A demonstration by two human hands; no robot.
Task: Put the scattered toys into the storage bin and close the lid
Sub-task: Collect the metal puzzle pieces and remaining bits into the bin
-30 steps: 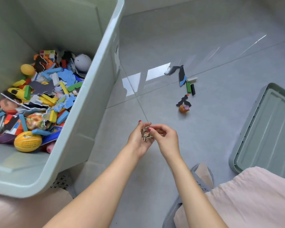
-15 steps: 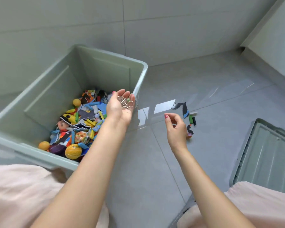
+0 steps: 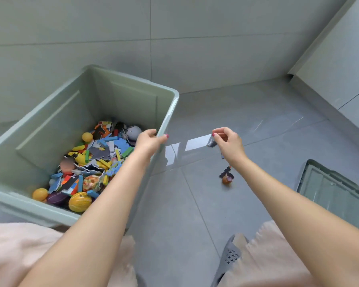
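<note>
Hovering over the near right rim of the storage bin (image 3: 170,112), the left hand (image 3: 148,140) is turned palm-down with its fingers loosely curled; whether it has anything in it cannot be told from this angle. Below and to the left of that hand, the bin's floor is heaped with toys: foam puzzle pieces, coloured blocks, a yellow ball (image 3: 87,137) and a striped orange ball (image 3: 79,201). The right hand (image 3: 228,145) is raised over the floor tiles, fingers bent with thumb and forefinger near each other, and nothing visible between them. Just beyond its fingertips lies a small grey piece (image 3: 211,143); just beneath the wrist sit a black cut-out figure (image 3: 226,172) and a small brown toy (image 3: 227,180) touching it. Other pieces may lie hidden behind the hand. The lid (image 3: 332,191) rests on the floor well to the right of the right forearm. By my reading, the gathering step is nearly done: the next move calls for the right hand to drop onto those last scattered pieces, pinching the flat ones off the slick tile, before the lid is fetched.
</note>
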